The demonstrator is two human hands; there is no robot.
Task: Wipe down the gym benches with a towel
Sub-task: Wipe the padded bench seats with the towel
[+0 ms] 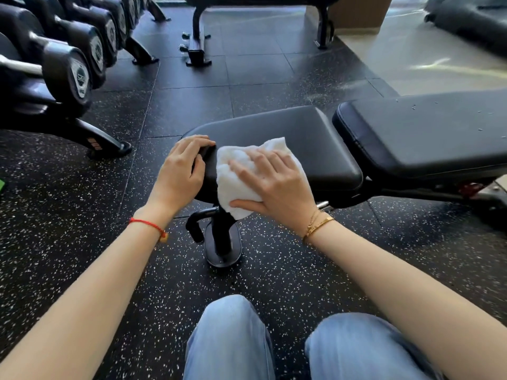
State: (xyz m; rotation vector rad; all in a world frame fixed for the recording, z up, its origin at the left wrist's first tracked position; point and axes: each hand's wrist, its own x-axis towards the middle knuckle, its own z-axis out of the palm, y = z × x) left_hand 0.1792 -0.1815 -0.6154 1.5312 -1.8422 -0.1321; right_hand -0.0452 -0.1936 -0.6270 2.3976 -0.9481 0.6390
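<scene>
A white towel (236, 174) is pressed against the near end of the black padded seat (288, 144) of a gym bench, draped over the seat's near edge so that its lower part hangs down toward the bench's front post (222, 237). The towel is held by the right hand (274, 187): the fingers are spread flat across the cloth on top of the surface, while the thumb is tucked under the hanging fold, so the grip is closed on the towel between thumb and palm. The left hand (182, 171) is set on the left near corner of the seat, just beside the towel, with its fingers curled over the padded edge, so that corner is grasped. A red cord (146, 224) is worn on the left wrist and a gold bracelet (318, 224) on the right. The longer back pad (428, 133) lies to the right of the seat, separated from it by a narrow gap, and small droplets are seen on its top. Knees in light blue jeans (230, 341) are seen at the bottom, above the speckled black rubber floor (68, 215). A rack of dumbbells (68, 67) stands at the upper left, and a second bench frame (197, 37) stands on the floor farther back.
</scene>
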